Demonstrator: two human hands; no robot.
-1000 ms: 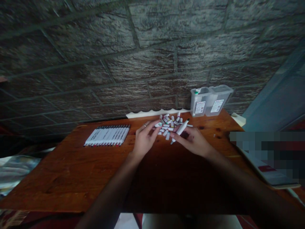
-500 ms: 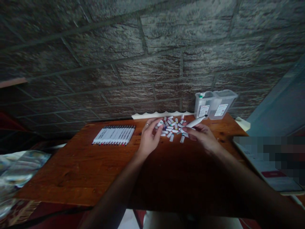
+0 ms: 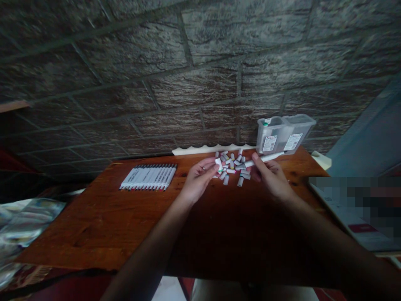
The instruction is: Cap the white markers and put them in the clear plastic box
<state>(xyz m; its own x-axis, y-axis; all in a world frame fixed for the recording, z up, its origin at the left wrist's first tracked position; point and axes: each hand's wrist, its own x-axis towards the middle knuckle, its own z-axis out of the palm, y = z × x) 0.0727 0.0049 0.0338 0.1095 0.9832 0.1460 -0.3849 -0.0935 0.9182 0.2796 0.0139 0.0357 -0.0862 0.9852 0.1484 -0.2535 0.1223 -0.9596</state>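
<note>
Between the thumb and fingers of my left hand (image 3: 199, 177) is a white marker cap (image 3: 218, 163) with a green edge. My right hand (image 3: 270, 173) grips a white marker (image 3: 265, 159), which lies nearly level with one end toward the left hand and its dark tip toward the plastic containers. Cap and marker are apart. Below and between both hands, a loose pile of white marker caps (image 3: 231, 164) with coloured ends is spread on the wooden table. To the left, several white markers (image 3: 149, 177) lie side by side in a neat row.
Two joined clear plastic containers (image 3: 284, 136) stand at the back right of the wooden table (image 3: 103, 217), a green-ended item inside the left one. A white wavy-edged strip (image 3: 213, 149) runs along the stone-patterned wall (image 3: 163, 83). Plastic-wrapped things (image 3: 28, 221) lie beyond the table's left edge.
My left hand has turned the cap so its green edge shows. The marker in my right hand has tilted flatter and its end now points to the left hand.
</note>
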